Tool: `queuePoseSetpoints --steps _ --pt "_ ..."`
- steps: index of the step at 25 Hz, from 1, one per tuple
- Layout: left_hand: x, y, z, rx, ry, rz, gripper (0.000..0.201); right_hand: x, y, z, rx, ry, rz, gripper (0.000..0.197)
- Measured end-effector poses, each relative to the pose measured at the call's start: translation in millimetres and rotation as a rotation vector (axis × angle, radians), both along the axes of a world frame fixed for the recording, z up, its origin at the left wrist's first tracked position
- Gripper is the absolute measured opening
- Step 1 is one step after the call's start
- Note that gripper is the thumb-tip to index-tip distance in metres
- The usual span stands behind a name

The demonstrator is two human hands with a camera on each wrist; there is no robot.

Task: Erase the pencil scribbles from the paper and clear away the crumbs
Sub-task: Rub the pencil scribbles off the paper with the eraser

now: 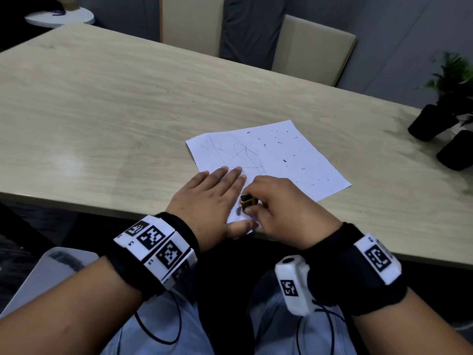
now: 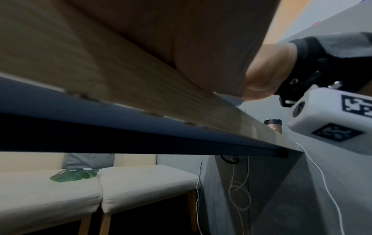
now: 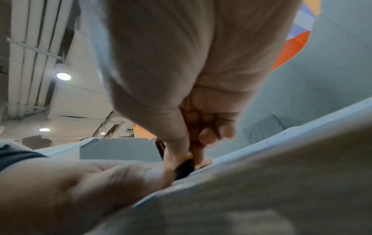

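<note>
A white sheet of paper (image 1: 279, 155) lies on the wooden table (image 1: 102, 111) near its front edge. Pencil scribbles (image 1: 233, 152) cover the sheet's left part, and dark eraser crumbs (image 1: 284, 160) are scattered over its right part. My left hand (image 1: 212, 198) lies flat on the sheet's near left corner, fingers straight. My right hand (image 1: 276, 203) pinches a black eraser with a yellow sleeve (image 1: 247, 202) and holds it down on the paper beside the left thumb. In the right wrist view the eraser (image 3: 186, 168) shows dark between the fingertips.
Two black pots with green plants (image 1: 435, 119) stand at the table's right edge. Cream chairs (image 1: 314, 49) stand behind the far side. Under the table, the left wrist view shows a cushioned bench (image 2: 100, 190) and hanging cables (image 2: 239, 190).
</note>
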State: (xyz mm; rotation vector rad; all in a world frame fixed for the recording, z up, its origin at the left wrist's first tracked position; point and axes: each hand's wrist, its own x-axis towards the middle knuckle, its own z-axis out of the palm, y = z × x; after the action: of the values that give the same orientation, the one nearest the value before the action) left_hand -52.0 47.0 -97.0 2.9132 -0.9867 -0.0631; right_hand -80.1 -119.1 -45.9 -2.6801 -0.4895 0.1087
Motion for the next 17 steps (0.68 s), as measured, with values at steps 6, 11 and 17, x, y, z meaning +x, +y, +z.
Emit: queuePoseSetpoints --steps 6,11,17 --pt "1 1 0 0.004 0.011 -0.004 0.108 0 -15 8 -0.108 0.076 0.017 0.007" --pt "0 0 1 -0.004 0.018 0.001 0.109 3 0 5 -0.025 0.054 0.041 0.010" --pt "2 1 0 -0.005 0.022 -0.001 0.108 3 2 10 -0.032 0.038 0.055 0.011"
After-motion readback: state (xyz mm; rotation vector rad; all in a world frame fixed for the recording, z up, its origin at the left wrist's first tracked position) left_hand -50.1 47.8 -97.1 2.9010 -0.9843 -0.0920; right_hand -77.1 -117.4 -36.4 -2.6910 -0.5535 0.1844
